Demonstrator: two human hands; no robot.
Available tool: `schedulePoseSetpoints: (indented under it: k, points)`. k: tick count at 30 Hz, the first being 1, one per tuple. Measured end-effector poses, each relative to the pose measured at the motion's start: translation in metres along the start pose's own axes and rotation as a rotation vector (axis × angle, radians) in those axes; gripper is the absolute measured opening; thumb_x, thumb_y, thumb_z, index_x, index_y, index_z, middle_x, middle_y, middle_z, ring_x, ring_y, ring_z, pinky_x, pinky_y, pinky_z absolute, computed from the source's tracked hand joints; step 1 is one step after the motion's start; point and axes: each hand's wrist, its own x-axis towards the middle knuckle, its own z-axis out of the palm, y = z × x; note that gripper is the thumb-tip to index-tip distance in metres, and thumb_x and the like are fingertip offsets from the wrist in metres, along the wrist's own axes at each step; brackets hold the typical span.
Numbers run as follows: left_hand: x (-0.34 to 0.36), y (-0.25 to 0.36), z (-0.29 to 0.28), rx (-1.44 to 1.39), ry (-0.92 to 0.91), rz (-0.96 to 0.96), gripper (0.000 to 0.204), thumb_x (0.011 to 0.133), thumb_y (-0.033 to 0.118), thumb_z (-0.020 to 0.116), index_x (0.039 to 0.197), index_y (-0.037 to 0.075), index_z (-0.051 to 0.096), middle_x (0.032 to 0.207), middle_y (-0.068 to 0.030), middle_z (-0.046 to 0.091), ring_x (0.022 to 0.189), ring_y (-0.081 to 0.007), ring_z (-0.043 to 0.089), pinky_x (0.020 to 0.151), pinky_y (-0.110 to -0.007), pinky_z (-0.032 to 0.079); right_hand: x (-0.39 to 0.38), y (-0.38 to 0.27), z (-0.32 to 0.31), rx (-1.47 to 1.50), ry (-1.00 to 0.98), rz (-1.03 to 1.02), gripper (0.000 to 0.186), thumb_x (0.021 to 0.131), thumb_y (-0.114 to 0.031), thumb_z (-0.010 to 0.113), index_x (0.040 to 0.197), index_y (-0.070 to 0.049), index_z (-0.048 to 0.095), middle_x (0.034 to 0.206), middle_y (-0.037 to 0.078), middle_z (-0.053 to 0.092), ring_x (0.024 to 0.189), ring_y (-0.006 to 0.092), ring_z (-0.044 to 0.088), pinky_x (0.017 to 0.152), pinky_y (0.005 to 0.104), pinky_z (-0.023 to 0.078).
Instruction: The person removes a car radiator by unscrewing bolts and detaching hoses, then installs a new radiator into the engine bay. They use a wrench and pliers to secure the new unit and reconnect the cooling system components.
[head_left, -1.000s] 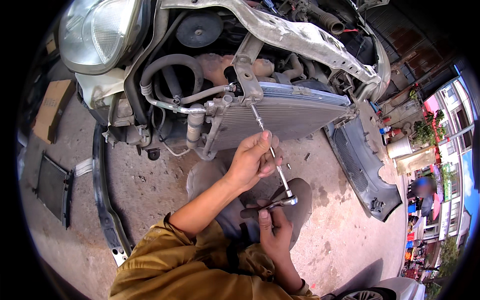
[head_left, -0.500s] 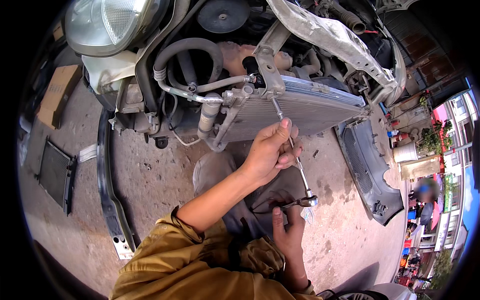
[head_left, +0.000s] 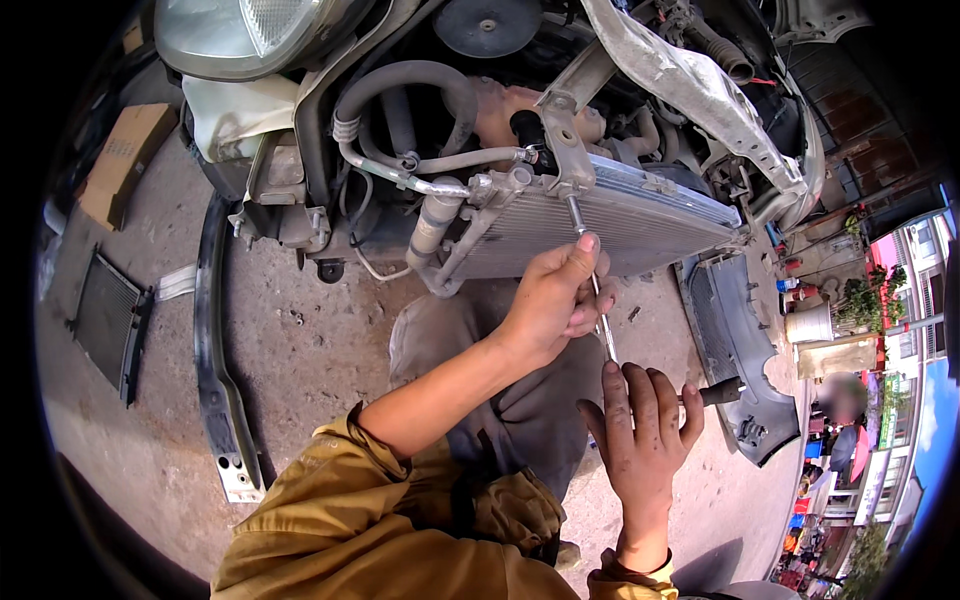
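Observation:
My left hand (head_left: 555, 300) is closed around the middle of a shiny extension bar (head_left: 609, 338). The bar's upper end, with a socket (head_left: 576, 212), meets the lower end of a metal bracket (head_left: 572, 150) in front of the radiator (head_left: 540, 232). Curled over the bar's lower end is my right hand (head_left: 645, 430), holding a ratchet wrench; its fingers hide the ratchet head. The dark ratchet handle (head_left: 722, 391) sticks out to the right past the fingers.
A headlight (head_left: 240, 38) and hoses (head_left: 400, 75) are at upper left. On the ground lie a long black bar (head_left: 212, 350), a grille panel (head_left: 108, 325), a cardboard box (head_left: 125, 165) and, at right, a grey bumper piece (head_left: 735, 330). Street stalls stand farther right.
The ratchet handle has swung from pointing left to pointing right. My right hand has moved up and over the ratchet head. My left hand stays on the bar; the whole view has shifted slightly.

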Motion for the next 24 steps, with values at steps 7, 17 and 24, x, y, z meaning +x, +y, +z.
schedulePoseSetpoints:
  k: [7, 17, 24]
  points:
    - [-0.001, 0.009, -0.003, -0.072, -0.032, -0.039, 0.04, 0.104, 0.044, 0.046, 0.094, 0.006, 0.053, 0.075, -0.0089, 0.055, 0.045, -0.0024, 0.034, 0.041, -0.016, 0.026, 0.015, -0.006, 0.032, 0.931, 0.081, 0.414, 0.011, 0.09, -0.011, 0.063, 0.095, -0.003, 0.06, 0.066, 0.001, 0.047, 0.055, 0.0145, 0.041, 0.056, 0.0321, 0.034]
    - [0.0, 0.01, -0.009, -0.032, -0.077, -0.044, 0.038, 0.104, 0.042, 0.045, 0.095, 0.006, 0.053, 0.076, -0.0078, 0.056, 0.046, -0.0021, 0.033, 0.042, -0.016, 0.027, 0.018, -0.036, 0.018, 2.264, -0.141, 0.959, 0.024, 0.098, -0.02, 0.06, 0.11, 0.001, 0.058, 0.058, -0.004, 0.041, 0.049, 0.0071, 0.033, 0.055, 0.0278, 0.032]
    - [0.002, 0.004, -0.006, -0.007, -0.042, 0.011, 0.039, 0.104, 0.043, 0.045, 0.094, 0.007, 0.054, 0.077, -0.0062, 0.057, 0.047, -0.0018, 0.034, 0.042, -0.016, 0.028, 0.037, 0.011, 0.012, 0.085, -0.116, -0.097, 0.033, 0.077, -0.012, 0.072, 0.104, 0.004, 0.062, 0.071, 0.008, 0.058, 0.064, 0.0237, 0.057, 0.057, 0.0339, 0.04]
